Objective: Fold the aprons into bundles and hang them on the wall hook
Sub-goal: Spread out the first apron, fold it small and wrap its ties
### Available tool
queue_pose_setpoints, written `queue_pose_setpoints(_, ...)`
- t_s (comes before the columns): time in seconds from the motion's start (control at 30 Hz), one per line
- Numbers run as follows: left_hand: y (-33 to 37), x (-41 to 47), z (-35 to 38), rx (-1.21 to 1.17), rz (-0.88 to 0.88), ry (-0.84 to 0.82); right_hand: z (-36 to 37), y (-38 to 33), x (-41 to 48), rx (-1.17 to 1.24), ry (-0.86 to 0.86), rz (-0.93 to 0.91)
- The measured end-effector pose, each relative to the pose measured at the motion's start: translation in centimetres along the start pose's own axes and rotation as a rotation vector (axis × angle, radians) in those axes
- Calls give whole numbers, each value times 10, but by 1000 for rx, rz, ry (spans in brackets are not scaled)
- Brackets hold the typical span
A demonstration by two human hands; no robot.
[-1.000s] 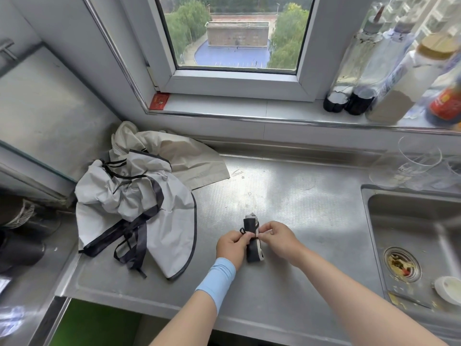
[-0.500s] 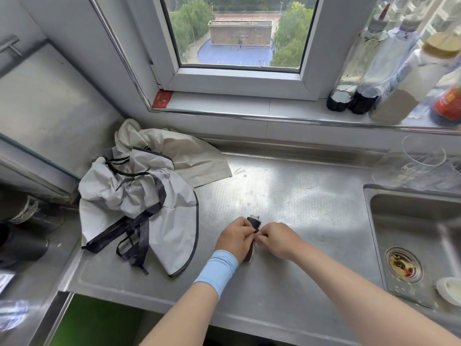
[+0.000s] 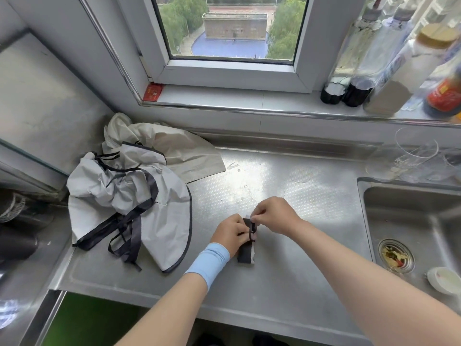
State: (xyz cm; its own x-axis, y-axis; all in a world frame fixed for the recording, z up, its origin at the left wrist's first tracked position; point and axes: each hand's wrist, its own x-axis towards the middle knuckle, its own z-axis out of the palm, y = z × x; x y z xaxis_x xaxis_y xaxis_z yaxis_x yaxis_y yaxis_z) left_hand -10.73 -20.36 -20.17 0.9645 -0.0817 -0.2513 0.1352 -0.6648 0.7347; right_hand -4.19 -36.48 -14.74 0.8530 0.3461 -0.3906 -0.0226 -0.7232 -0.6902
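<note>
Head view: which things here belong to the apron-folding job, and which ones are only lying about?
Job: apron bundle, gripped by the left hand, its black tie pinched by the right hand; crumpled aprons waiting at the left.
Lying about: bottles on the sill; glasses; sink; white dish; red card.

On your right, a sink (image 3: 401,216) holds a white dish (image 3: 445,280) beside its drain (image 3: 396,255); glasses (image 3: 415,156) stand behind it, and bottles (image 3: 359,88) line the sill (image 3: 224,96) above them.
</note>
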Motion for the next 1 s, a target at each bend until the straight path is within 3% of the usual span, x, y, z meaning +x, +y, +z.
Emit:
queue_pose_setpoints(0.07,-5,-8,8,-167,-114,115,12,10,-6,212,34,137)
queue_pose_setpoints(0.2,-6,-15,19,-383,-275,262,30,24,-19,150,-26,100)
queue_pose_setpoints(0.33,0,-19,21,-472,-342,284,30,28,-23,131,-89,44)
queue_pose_setpoints(0.53,7,-15,7,-441,-374,53,34,24,-25,110,60,72)
queue_pose_setpoints(0.7,8,-16,2,-619,-456,-64,43,20,-31,83,125,66)
queue_pose_setpoints(0.8,8,-18,1,-757,-491,-81,44,17,-37,39,182,-47)
queue_pose_setpoints(1.0,5,-26,2,-727,-520,-78,52,18,-36,-50,193,-249)
